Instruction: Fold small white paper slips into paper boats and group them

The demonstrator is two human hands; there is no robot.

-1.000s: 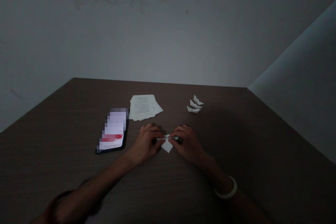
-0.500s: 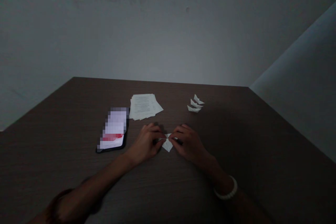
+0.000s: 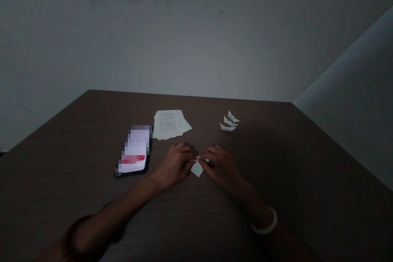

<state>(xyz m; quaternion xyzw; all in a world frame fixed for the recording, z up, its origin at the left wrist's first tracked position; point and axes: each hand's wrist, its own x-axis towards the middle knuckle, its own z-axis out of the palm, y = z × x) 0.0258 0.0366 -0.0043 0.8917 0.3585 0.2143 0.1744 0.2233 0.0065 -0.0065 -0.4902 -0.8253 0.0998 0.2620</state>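
Note:
Between my hands is a small folded piece of white paper (image 3: 197,169), its lower part coming to a point toward me. My left hand (image 3: 177,163) pinches its left side between thumb and fingers. On the other side my right hand (image 3: 221,167) pinches it too, with the fingertips of both hands close together at the paper's middle. The fingers cover part of the upper folds. Beyond my right hand, three small folded paper boats (image 3: 229,129) stand in a row on the table.
A stack of printed paper sheets (image 3: 168,124) lies beyond my left hand. Left of that hand rests a phone (image 3: 135,147) with its lit, blurred screen up. The dark wooden table (image 3: 260,139) reaches back to a grey wall (image 3: 196,41).
Both hands keep their pinch on the folded paper, with only slight finger movement at its upper edge. The whole view has shifted a little.

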